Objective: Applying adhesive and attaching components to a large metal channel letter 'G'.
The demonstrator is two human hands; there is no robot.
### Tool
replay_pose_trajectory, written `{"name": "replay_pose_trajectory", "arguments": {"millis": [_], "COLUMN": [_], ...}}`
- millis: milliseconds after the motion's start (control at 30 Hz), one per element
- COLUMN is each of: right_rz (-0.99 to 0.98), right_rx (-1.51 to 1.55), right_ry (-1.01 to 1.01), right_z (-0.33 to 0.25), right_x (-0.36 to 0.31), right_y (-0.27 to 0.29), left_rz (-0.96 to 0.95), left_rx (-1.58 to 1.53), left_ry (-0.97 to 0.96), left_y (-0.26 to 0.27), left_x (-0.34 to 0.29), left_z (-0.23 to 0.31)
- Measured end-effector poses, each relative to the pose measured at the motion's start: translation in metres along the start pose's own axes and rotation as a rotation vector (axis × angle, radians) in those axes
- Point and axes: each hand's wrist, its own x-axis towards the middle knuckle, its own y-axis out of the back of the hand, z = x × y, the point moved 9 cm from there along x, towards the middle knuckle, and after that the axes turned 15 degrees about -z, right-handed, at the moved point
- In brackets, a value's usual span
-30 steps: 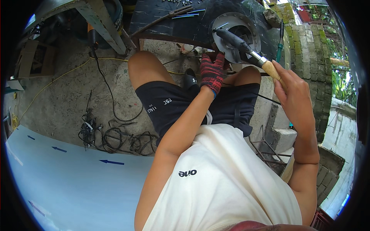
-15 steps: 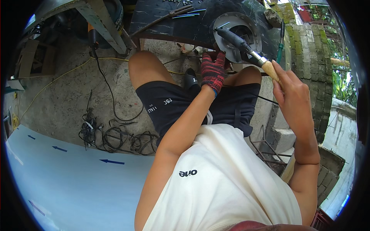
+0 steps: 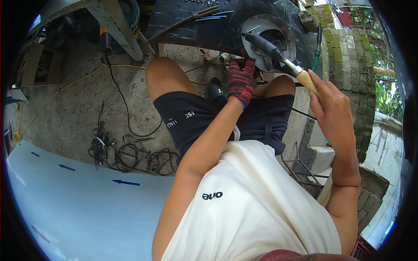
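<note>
My right hand (image 3: 331, 98), bare, is closed round the pale wooden handle of a file-like tool (image 3: 267, 47). The tool has a shiny metal collar and a long dark shaft with a blunt end, which lies across a round grey metal piece (image 3: 257, 58) at the table's near edge. This piece has a raised rim and a dark hollow middle. My left hand (image 3: 241, 82) wears a red and black knit glove. Its fingers are bent at the near rim of the metal piece and seem to grip it; the fingertips are partly hidden.
The black table (image 3: 183, 26) carries a rusty metal rod (image 3: 183, 24), several thin blue-ended rods (image 3: 211, 18) and small bits. A green-handled tool (image 3: 317, 56) stands at its right side. Black cables (image 3: 126, 152) tangle on the floor beside a light blue sheet (image 3: 87, 195). Stacked bricks (image 3: 352, 65) line the right.
My right hand and the tool's handle have shifted very slightly to the right. My left hand and the round metal piece stay in place.
</note>
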Motion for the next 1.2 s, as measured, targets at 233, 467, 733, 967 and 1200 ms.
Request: {"name": "replay_pose_trajectory", "arguments": {"millis": [233, 467, 733, 967, 1200], "right_rz": [0.008, -0.007, -0.012, 0.005, 0.010], "right_rx": [-0.023, -0.077, -0.126, -0.181, -0.212], "right_ry": [0.008, -0.017, -0.030, -0.030, -0.033], "right_z": [0.002, -0.002, -0.006, -0.014, -0.016], "right_x": [0.002, 0.004, 0.001, -0.002, -0.005], "right_y": [0.000, 0.000, -0.003, -0.009, -0.012], "left_rz": [0.005, 0.009, 0.001, 0.010, -0.015], "left_rx": [-0.032, 0.029, 0.016, -0.021, -0.028], "left_ry": [0.018, 0.008, -0.003, 0.031, 0.049], "left_y": [-0.002, -0.004, -0.003, -0.004, -0.006], "left_x": [-0.001, -0.004, 0.002, -0.001, 0.000], "left_z": [0.000, 0.006, -0.001, -0.001, -0.002]}}
